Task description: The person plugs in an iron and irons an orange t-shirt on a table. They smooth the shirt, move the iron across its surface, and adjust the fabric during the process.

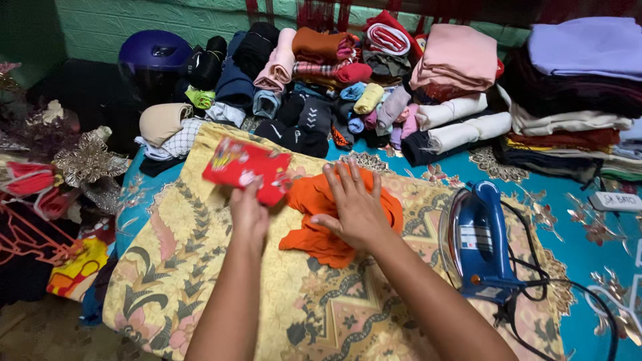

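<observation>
Two hands over a yellow patterned cloth [200, 267] spread on the teal bedspread [568, 220]. Left hand [249, 212] grips a red printed item [245, 169] by its lower edge, lifted clear of the cloth; motion-blurred, probably a small garment or pouch, can't tell which. Right hand [354, 204] lies flat, fingers spread, palm pressing on a crumpled orange garment [314, 220] in the middle of the yellow cloth, grasping nothing. Red item sits just left of the orange one, near touching. Blue clothes iron [478, 244] stands upright at the cloth's right edge, black cord [568, 284] trailing right. Rolled and folded clothes [374, 80] piled along the far side; dark blue helmet [152, 57] at far left.
</observation>
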